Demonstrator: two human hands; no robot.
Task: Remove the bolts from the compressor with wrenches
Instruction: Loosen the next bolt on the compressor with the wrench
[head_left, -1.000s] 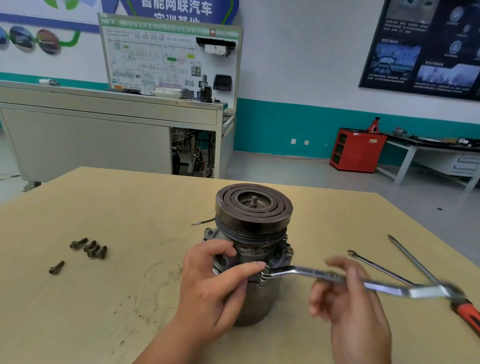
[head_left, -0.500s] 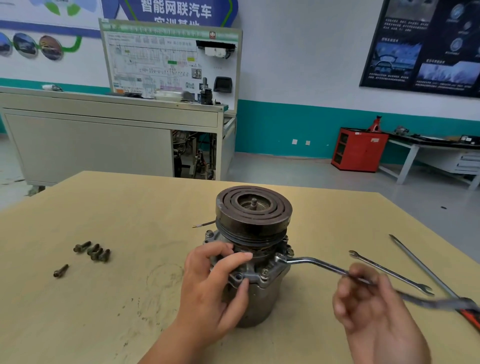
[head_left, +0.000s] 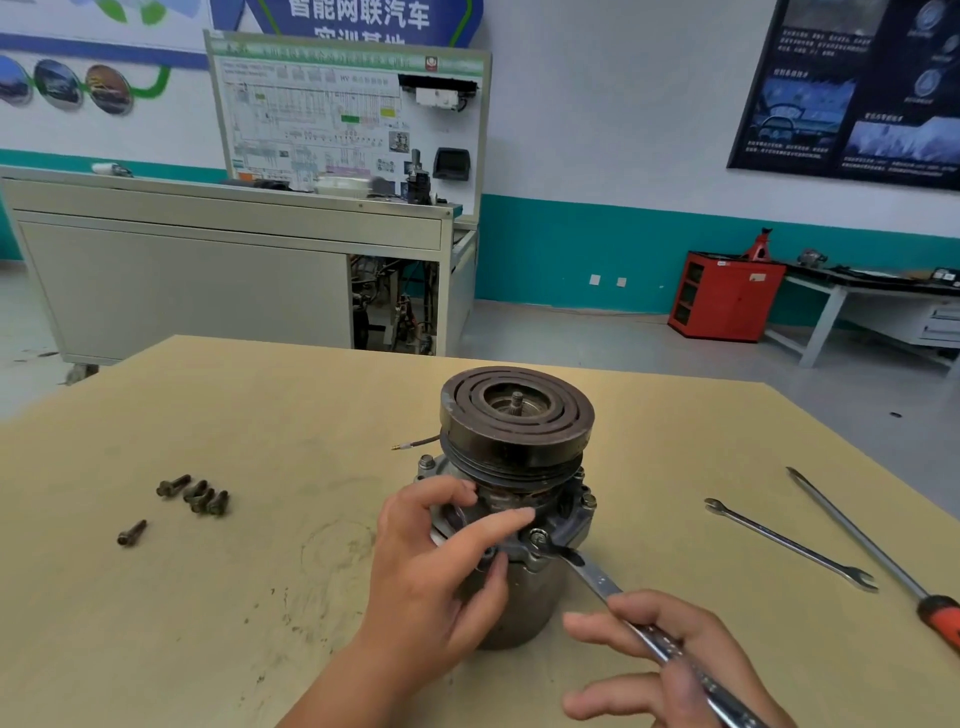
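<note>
— Lying toward the table's (head_left: 260, 415) left edge are four loose bolts (head_left: 195, 496) in a clump and a fifth bolt (head_left: 131, 533) just nearer. By the right edge, a spare wrench (head_left: 789, 544) and a screwdriver (head_left: 857, 535) with a red handle lie side by side, apart.

— Anything blocking the view?

— The left hand (head_left: 431, 577) covers the front left of the compressor's (head_left: 514, 467) flange. The right hand (head_left: 675, 660) hides part of the wrench (head_left: 597, 577) it holds.

— And the table, the room?

— A tan board top, scuffed, with a faint ring mark. Beyond the far edge there's a grey cabinet (head_left: 182, 280) with a wiring board (head_left: 343, 114) on it, a white wall with a teal band, a red cabinet (head_left: 724, 296) and a dark poster (head_left: 852, 88).

— The compressor?

— It stands upright near the near edge, about midway along it. It has a dark grooved pulley on top, a grey flange with bolts round it and a dull metal body below. A thin wire (head_left: 415, 443) runs out behind on the left.

— The grips?

— Left fingers wrap over the flange and the thumb presses beneath, clasping the compressor. Right fingers curl round the wrench handle. Its head sits at a flange bolt (head_left: 536, 535) in front. Whether it is seated, I cannot tell.
</note>
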